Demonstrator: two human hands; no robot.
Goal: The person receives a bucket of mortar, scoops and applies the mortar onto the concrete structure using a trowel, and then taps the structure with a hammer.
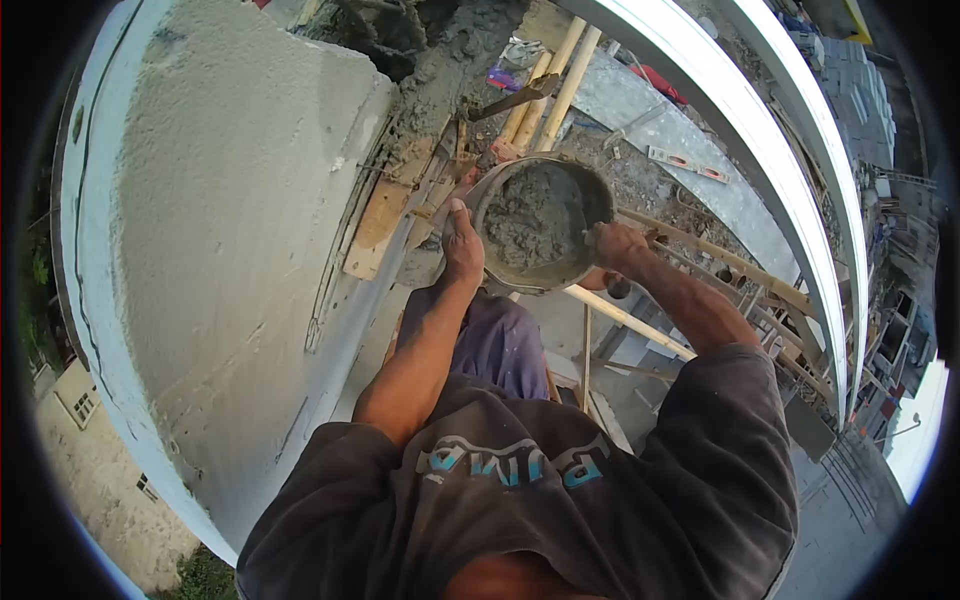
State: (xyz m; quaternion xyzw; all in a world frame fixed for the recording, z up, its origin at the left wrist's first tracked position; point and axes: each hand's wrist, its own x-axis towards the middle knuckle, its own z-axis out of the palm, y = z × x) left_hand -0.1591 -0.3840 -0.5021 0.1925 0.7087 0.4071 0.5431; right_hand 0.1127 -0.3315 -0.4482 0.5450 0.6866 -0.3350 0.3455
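A round bucket (487,262) holding wet grey mortar (535,215) is in front of me, its open top facing up toward my head. My left hand (462,245) presses on the bucket's left side, thumb pointing up along the wall. At the right rim, my right hand (615,246) is closed on the edge. The undersides of both hands are hidden. Below my right hand, a dark rounded object shows beside the bucket, too small to name. My legs in purple-grey trousers (500,340) are beneath the bucket.
A thick pale wall (240,200) rises on my left. Wet mortar (450,75) lies along the ledge ahead. Wooden poles (570,85), a metal sheet (620,100) and a spirit level (690,164) lie beyond the bucket. Long white curved beams (720,85) cross the right side.
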